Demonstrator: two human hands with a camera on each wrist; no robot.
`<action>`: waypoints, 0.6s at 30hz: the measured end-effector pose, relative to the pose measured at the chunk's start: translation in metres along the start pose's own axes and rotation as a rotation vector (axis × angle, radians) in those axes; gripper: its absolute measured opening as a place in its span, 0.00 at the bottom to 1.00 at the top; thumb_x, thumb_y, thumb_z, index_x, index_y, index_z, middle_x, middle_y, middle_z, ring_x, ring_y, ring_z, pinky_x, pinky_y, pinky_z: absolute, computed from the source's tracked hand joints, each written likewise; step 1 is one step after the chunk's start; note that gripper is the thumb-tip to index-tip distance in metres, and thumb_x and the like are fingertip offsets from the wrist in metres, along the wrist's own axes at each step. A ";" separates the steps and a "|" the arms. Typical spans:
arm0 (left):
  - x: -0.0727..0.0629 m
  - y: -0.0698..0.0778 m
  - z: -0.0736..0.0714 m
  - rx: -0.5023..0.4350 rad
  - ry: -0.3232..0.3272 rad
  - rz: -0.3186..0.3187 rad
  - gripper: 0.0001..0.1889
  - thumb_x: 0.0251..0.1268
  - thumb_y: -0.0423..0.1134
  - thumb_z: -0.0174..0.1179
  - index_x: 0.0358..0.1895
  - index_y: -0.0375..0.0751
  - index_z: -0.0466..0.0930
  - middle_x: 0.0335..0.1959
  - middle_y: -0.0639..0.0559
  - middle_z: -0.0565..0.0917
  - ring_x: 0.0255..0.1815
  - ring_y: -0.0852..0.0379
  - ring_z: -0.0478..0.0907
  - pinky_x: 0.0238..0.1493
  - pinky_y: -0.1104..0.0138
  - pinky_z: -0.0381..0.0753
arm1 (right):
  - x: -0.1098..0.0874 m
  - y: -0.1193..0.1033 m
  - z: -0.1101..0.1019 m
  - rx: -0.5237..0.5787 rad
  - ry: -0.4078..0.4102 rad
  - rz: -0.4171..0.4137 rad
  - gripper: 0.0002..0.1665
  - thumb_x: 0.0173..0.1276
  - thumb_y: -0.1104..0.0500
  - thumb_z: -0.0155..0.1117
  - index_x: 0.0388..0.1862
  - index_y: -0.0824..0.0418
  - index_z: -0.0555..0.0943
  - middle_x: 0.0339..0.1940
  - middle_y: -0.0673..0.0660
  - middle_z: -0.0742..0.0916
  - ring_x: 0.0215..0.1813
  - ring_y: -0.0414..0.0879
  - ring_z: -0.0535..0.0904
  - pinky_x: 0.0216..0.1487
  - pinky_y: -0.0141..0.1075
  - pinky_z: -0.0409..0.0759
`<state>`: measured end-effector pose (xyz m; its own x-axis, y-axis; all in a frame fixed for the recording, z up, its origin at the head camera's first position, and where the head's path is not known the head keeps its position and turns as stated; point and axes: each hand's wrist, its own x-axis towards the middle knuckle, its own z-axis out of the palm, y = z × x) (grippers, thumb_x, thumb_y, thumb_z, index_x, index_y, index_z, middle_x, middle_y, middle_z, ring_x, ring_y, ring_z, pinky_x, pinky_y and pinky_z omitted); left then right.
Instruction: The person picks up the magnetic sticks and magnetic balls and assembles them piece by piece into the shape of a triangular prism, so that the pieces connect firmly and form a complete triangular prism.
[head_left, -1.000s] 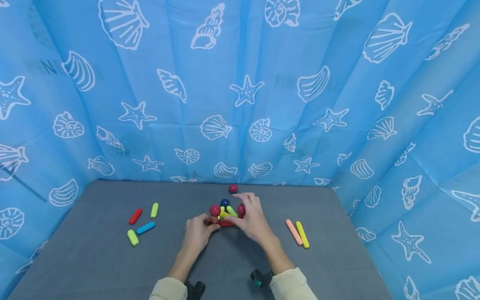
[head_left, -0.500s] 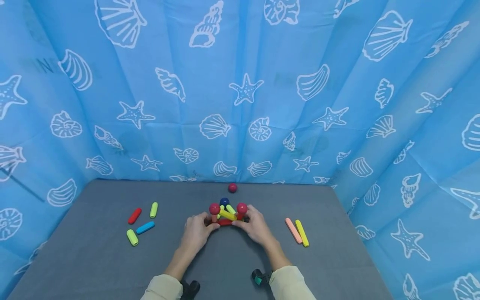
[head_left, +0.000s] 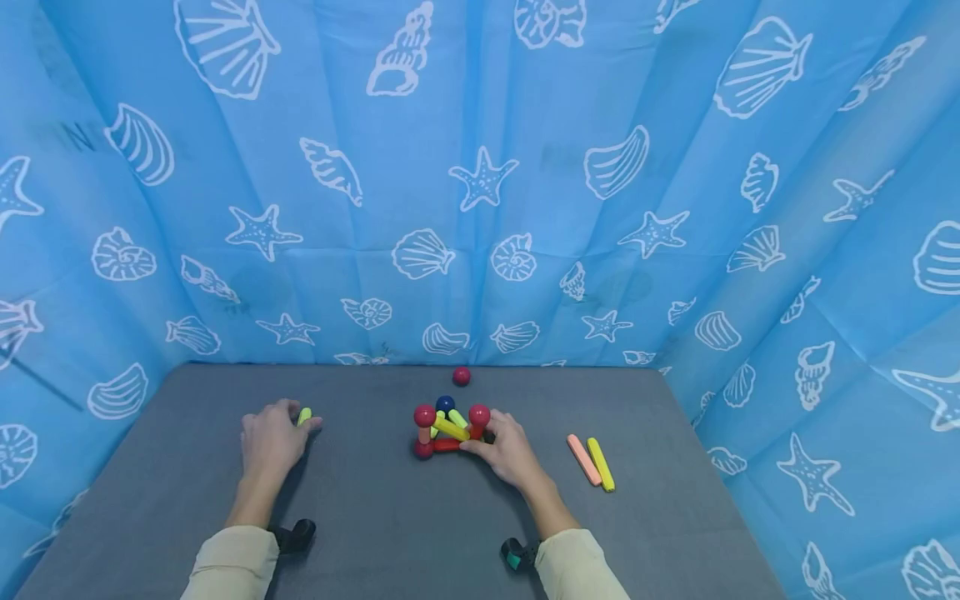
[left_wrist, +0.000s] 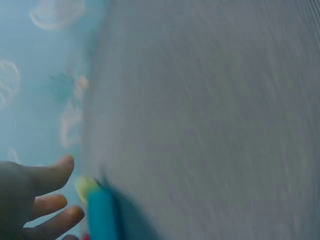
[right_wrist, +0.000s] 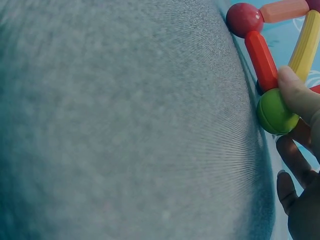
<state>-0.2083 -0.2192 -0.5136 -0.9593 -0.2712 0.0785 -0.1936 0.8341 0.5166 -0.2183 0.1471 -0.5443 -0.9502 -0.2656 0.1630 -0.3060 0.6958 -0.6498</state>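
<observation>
A frame of magnetic sticks and balls stands mid-table: red balls (head_left: 425, 416) on top, a yellow stick (head_left: 452, 428) slanting across, a red stick (head_left: 446, 446) along the bottom. At its right corner my right hand (head_left: 512, 452) holds a green ball (right_wrist: 276, 112), thumb on one side and fingers on the other in the right wrist view. Away to the left, my left hand (head_left: 272, 439) is over the loose sticks, thumb and fingers apart around a lime stick (head_left: 303, 416). A blue stick (left_wrist: 103, 215) lies beside its fingers in the left wrist view.
On the right of the grey table (head_left: 390, 533) lie a peach stick (head_left: 584, 460) and a yellow stick (head_left: 601, 464). A loose red ball (head_left: 461, 376) sits near the back edge, before the blue shell-patterned curtain (head_left: 480, 275). A dark blue ball (head_left: 446, 404) is behind the frame's front.
My right hand came down from the yellow stick to the frame's right corner. My left hand let go of the frame's left corner and moved left to the loose sticks.
</observation>
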 end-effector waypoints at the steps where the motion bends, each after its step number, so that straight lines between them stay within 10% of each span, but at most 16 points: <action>1: 0.001 -0.006 -0.001 0.023 -0.018 -0.020 0.26 0.70 0.47 0.66 0.59 0.28 0.79 0.53 0.30 0.84 0.51 0.31 0.72 0.52 0.41 0.70 | 0.000 0.000 0.000 0.000 -0.002 -0.002 0.12 0.62 0.47 0.77 0.41 0.50 0.88 0.42 0.45 0.85 0.48 0.42 0.76 0.54 0.42 0.75; 9: 0.005 -0.007 0.008 0.073 -0.040 0.000 0.17 0.71 0.40 0.63 0.56 0.30 0.83 0.47 0.33 0.86 0.49 0.33 0.73 0.50 0.42 0.70 | -0.001 0.001 0.002 0.029 -0.028 0.036 0.14 0.62 0.46 0.77 0.44 0.49 0.89 0.45 0.45 0.85 0.50 0.42 0.75 0.54 0.41 0.75; 18: -0.017 0.097 -0.002 -0.208 0.001 0.320 0.17 0.74 0.41 0.61 0.62 0.41 0.82 0.52 0.40 0.83 0.55 0.41 0.70 0.52 0.49 0.71 | -0.001 0.000 0.002 0.033 0.005 0.008 0.12 0.62 0.48 0.77 0.42 0.50 0.89 0.43 0.45 0.85 0.48 0.42 0.76 0.55 0.43 0.75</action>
<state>-0.2105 -0.1347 -0.4629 -0.9643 -0.0128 0.2645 0.1620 0.7614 0.6277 -0.2173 0.1465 -0.5458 -0.9529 -0.2566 0.1615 -0.2964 0.6753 -0.6754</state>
